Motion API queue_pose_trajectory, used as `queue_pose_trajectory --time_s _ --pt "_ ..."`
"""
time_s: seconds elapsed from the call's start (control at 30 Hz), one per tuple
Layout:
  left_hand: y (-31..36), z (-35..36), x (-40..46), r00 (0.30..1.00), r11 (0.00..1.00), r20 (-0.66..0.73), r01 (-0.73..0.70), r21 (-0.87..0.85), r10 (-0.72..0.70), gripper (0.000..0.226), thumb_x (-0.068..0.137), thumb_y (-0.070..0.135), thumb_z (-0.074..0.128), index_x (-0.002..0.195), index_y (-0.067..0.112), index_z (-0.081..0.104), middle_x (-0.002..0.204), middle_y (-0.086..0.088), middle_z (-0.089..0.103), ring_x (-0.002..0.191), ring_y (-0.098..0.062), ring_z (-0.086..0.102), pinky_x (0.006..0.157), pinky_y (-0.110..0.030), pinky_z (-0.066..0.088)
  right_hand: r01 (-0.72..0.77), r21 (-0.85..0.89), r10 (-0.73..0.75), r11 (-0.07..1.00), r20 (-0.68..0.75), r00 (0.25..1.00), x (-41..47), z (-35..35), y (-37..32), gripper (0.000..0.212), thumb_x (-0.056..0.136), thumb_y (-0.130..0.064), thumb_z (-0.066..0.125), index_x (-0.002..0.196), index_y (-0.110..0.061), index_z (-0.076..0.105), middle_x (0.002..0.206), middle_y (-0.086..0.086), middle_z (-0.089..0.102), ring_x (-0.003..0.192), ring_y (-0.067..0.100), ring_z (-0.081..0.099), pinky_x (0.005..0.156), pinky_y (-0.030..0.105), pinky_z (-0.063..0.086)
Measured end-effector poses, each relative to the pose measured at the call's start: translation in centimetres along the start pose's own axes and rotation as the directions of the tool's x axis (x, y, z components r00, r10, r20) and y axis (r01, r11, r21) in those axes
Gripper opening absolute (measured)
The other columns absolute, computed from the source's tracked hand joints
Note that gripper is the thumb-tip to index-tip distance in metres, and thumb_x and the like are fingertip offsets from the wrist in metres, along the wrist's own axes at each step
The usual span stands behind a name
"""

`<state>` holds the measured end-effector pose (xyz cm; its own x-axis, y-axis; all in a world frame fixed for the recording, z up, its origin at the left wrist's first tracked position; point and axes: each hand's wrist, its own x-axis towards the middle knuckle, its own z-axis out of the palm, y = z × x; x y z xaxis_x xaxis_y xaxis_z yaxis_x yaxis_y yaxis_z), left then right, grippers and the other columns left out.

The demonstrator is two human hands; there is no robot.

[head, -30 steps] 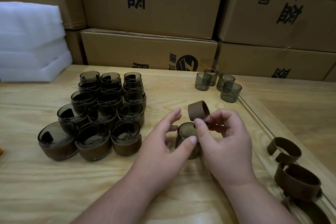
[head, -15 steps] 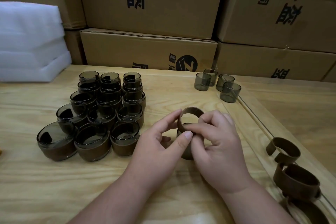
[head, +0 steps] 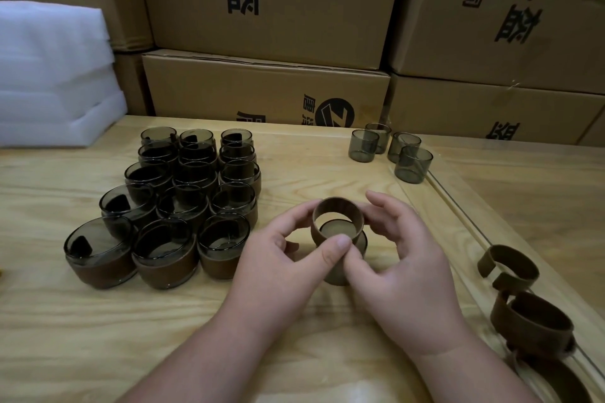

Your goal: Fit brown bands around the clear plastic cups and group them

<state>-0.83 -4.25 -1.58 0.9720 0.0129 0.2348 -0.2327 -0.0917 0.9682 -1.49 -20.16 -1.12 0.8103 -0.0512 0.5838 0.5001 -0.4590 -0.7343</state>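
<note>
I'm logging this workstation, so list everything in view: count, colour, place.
Banded cups: about fifteen, smoky clear with brown bands, grouped in rows at table left.
Bare cups: four, smoky clear, table far right.
Cup being fitted: one, smoky, table centre.
Brown band: one, partly over that cup.
Loose bands: several, brown, right edge.
Foam sheets: white stack, far left.
Cardboard boxes: several, brown, stacked behind.
Table: light wood.
Left hand: holds the band.
Right hand: holds the band.
</note>
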Motion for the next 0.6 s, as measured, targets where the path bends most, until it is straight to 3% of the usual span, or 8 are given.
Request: queue_pose_trajectory --time_s 0.1,0.2,0.27,0.43,0.6 --pt "0.0 0.0 -0.1 0.999 1.0 -0.032 -0.008 0.024 0.009 0.058 0.068 0.045 0.083 0.124 0.039 0.07 0.117 0.02 0.073 0.103 -0.01 0.07 0.097 -0.045 0.056 -0.021 0.009 0.021 1.0 -0.01 1.0 0.0 -0.2 0.0 0.046 0.072 -0.04 0.075 0.115 -0.052 0.061 0.117 -0.037 0.065 0.114 -0.01 0.062 0.095 0.007 0.045" --pt "0.2 -0.1 -0.3 0.999 1.0 -0.046 -0.007 0.02 0.008 0.059 0.065 0.046 0.083 0.122 0.042 0.069 0.113 0.027 0.072 0.088 0.001 0.069 0.082 -0.024 0.057 0.003 0.006 -0.003 1.0 -0.028 1.0 -0.1 -0.4 -0.1 0.037 0.075 -0.029 0.076 0.107 -0.047 0.069 0.108 -0.034 0.07 0.107 -0.009 0.066 0.09 0.006 0.047" --pt "0.3 -0.2 -0.4 0.999 0.999 -0.034 -0.004 0.031 0.005 0.057 0.065 0.048 0.084 0.121 0.043 0.07 0.112 0.029 0.071 0.086 0.003 0.069 0.078 -0.017 0.054 0.007 0.016 -0.007 1.0 -0.034 0.999 -0.2 -0.5 -0.3 0.036 0.075 -0.027 0.077 0.105 -0.046 0.07 0.107 -0.034 0.07 0.105 -0.009 0.066 0.088 0.005 0.046" --pt "0.6 -0.2 -0.2 1.0 0.999 -0.029 0.005 0.042 -0.004 0.063 0.059 0.055 0.084 0.12 0.044 0.07 0.11 0.03 0.072 0.106 0.005 0.067 0.096 -0.03 0.051 0.001 0.058 0.001 0.998 -0.029 1.0 -0.3 -0.9 -0.3 0.035 0.074 -0.025 0.078 0.102 -0.046 0.07 0.103 -0.034 0.072 0.101 -0.007 0.069 0.086 0.006 0.048" --pt "0.3 0.0 -0.1 1.0 1.0 -0.024 0.014 0.014 -0.014 0.07 0.057 0.056 0.095 0.119 0.039 0.07 0.11 0.025 0.075 0.108 0.006 0.067 0.091 -0.025 0.05 -0.026 0.042 0.027 0.999 -0.015 1.0 -0.4 -1.3 -0.2 0.035 0.073 -0.029 0.077 0.103 -0.045 0.069 0.103 -0.031 0.071 0.102 -0.003 0.069 0.086 0.008 0.049"
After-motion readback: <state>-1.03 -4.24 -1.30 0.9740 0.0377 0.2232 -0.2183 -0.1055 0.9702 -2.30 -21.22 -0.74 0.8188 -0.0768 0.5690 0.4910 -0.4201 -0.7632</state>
